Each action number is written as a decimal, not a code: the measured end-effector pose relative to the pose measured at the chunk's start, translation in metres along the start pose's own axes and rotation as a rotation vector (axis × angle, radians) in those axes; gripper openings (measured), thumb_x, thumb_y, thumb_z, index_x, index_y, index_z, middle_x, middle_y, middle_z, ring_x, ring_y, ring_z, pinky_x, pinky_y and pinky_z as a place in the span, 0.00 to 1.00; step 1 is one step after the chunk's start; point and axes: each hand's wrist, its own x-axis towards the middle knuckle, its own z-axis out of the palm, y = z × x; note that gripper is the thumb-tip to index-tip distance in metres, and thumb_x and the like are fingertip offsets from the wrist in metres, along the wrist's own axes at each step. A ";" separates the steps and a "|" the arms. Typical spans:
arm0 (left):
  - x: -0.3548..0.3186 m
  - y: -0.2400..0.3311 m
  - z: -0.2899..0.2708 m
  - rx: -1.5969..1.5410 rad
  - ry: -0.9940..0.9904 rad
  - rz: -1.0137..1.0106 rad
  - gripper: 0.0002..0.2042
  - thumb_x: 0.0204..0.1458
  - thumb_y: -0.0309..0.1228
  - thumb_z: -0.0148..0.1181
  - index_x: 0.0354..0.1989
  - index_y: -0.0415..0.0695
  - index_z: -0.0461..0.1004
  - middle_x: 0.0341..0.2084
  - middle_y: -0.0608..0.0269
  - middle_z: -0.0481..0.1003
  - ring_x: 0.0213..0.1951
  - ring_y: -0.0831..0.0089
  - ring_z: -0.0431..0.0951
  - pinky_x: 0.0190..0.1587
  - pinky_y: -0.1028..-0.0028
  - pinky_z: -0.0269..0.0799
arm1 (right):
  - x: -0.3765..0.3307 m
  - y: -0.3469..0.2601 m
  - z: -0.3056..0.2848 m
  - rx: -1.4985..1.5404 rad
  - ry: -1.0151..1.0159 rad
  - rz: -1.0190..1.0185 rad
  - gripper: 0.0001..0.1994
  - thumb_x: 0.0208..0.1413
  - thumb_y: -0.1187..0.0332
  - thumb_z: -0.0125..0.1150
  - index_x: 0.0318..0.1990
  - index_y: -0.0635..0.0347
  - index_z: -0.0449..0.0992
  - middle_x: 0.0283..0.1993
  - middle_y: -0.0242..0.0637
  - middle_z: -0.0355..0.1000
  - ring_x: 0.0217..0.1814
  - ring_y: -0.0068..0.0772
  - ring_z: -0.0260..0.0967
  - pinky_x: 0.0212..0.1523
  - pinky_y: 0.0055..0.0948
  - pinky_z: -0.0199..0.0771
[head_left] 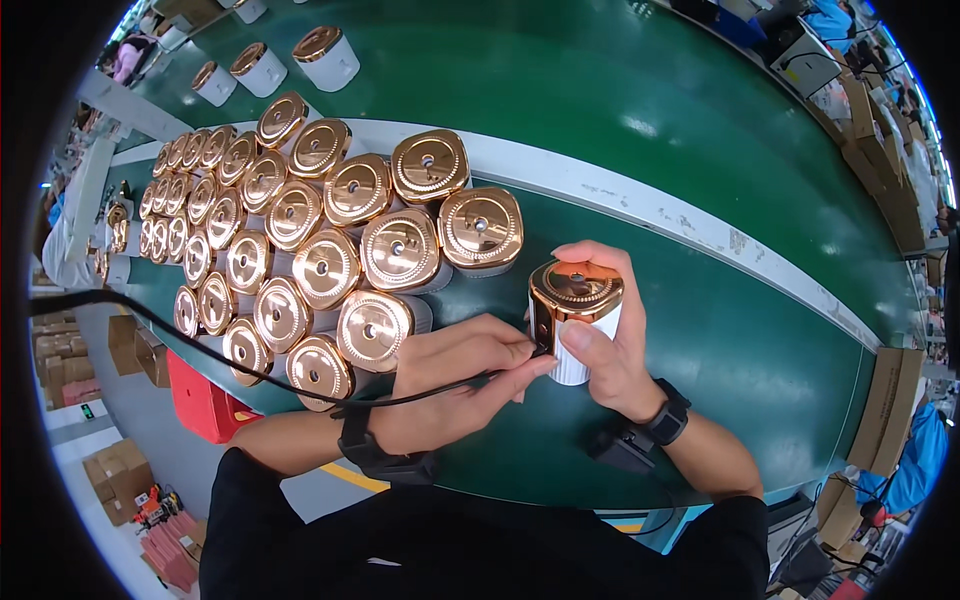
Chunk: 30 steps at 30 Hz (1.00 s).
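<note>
My right hand (622, 355) wraps round a white, ribbed, squarish device (577, 288) with a shiny rose-gold lid, holding it upright above the green bench. Its thumb presses the near side; the fingers curl over the lid and far side. A black cable (200, 346) comes in from the left and passes over my left hand (455, 380). That hand pinches the cable's end against a dark panel on the device's left side. Fingertips hide the plug, so whether it sits in a socket cannot be seen. Each wrist wears a black strap with a small box.
Many similar rose-gold-topped devices (328, 268) stand in close rows left of my hands. Several more (326, 60) stand beyond a pale rail (640, 200) on a green surface (560, 70). A red bin (205, 400) is below the left edge. Cardboard (890, 410) stands at the right end.
</note>
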 end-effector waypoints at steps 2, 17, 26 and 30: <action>0.001 -0.002 0.000 -0.010 -0.004 0.007 0.08 0.45 0.14 0.65 0.29 0.34 0.71 0.29 0.51 0.75 0.23 0.72 0.80 0.20 0.79 0.76 | 0.002 -0.002 -0.001 -0.010 -0.007 -0.015 0.28 0.52 0.65 0.64 0.58 0.61 0.60 0.48 0.39 0.67 0.49 0.25 0.65 0.50 0.26 0.66; -0.014 0.003 0.006 -0.171 -0.108 -0.124 0.07 0.51 0.23 0.63 0.37 0.38 0.73 0.31 0.60 0.75 0.25 0.78 0.74 0.26 0.79 0.69 | 0.125 -0.032 -0.142 -0.932 0.590 -0.361 0.22 0.50 0.66 0.69 0.40 0.60 0.58 0.46 0.45 0.64 0.47 0.34 0.64 0.52 0.32 0.65; -0.018 0.012 0.006 -0.257 0.001 -0.062 0.09 0.50 0.20 0.63 0.37 0.38 0.71 0.31 0.60 0.75 0.24 0.80 0.72 0.24 0.82 0.68 | 0.221 -0.034 0.015 -1.104 -0.049 -0.470 0.38 0.42 0.48 0.71 0.54 0.67 0.65 0.61 0.56 0.59 0.61 0.53 0.59 0.61 0.44 0.60; -0.015 0.008 0.014 -0.254 0.036 -0.008 0.07 0.51 0.20 0.61 0.36 0.39 0.69 0.27 0.63 0.71 0.19 0.78 0.72 0.20 0.79 0.66 | 0.292 0.023 0.053 -1.011 -0.157 -0.388 0.45 0.37 0.43 0.72 0.57 0.68 0.63 0.59 0.52 0.63 0.63 0.48 0.59 0.64 0.40 0.57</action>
